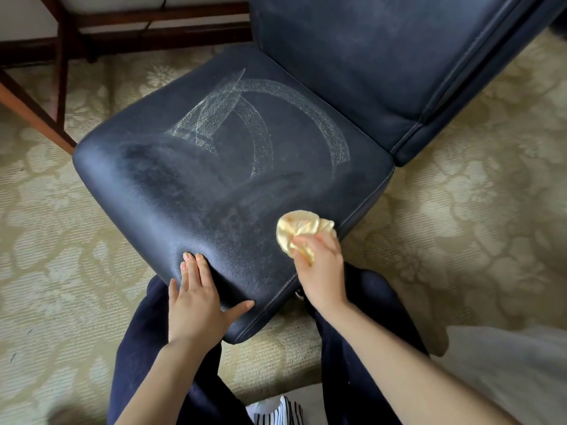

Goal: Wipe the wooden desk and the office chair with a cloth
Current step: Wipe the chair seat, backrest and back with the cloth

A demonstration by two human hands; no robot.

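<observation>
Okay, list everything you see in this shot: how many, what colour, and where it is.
Dark blue leather office chair: one, dark blue, centre, pale wipe streaks on the seat.
Crumpled pale yellow cloth: one, pale yellow, on the seat's near right edge.
Brown wooden desk frame: one, brown, top left beyond the chair.
Floral patterned carpet: one, beige, covering the floor.
Striped fabric: one, black and white, bottom edge.
Blurred white fabric: one, white, bottom right; what it is cannot be told.
Trouser legs: two, dark navy, either side of the seat's near corner.
Left hand: one, flat on the seat's near corner.
Right hand: one, grips the cloth.
</observation>
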